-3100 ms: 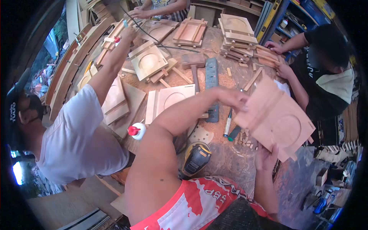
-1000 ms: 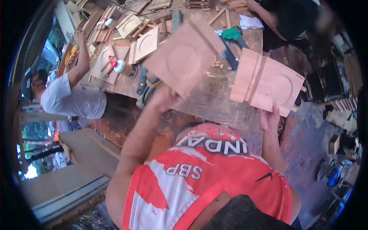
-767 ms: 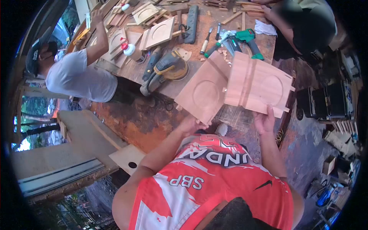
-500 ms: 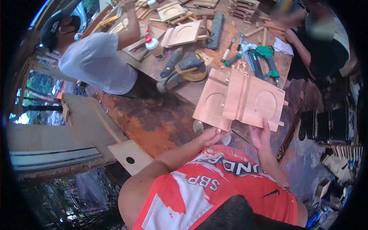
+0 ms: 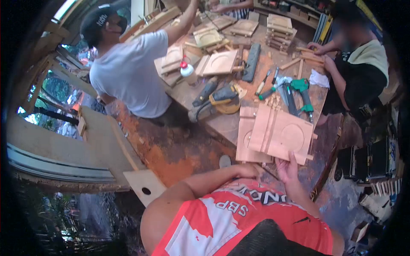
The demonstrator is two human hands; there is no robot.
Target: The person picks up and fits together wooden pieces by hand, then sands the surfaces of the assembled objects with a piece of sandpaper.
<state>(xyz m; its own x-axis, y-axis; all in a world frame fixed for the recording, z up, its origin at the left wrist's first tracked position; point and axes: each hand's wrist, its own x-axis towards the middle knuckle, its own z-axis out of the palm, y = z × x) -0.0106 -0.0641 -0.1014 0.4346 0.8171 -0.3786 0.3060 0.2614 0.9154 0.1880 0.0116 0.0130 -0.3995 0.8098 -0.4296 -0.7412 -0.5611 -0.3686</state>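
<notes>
While a red-capped bottle (image 5: 187,70) stands toward the left edge of the table (image 5: 225,124) and a sander (image 5: 224,99) lies near its near edge, our left hand (image 5: 247,171) is at the lower edge of the rear board (image 5: 244,138), though we cannot tell whether it grips. Overlapping that board, the front board (image 5: 281,135) is over the table's near right corner, its round recess facing up, and our right hand (image 5: 288,168) pinches its lower edge, thumb on top. Beyond it, a green power tool (image 5: 301,85) lies near the right edge.
</notes>
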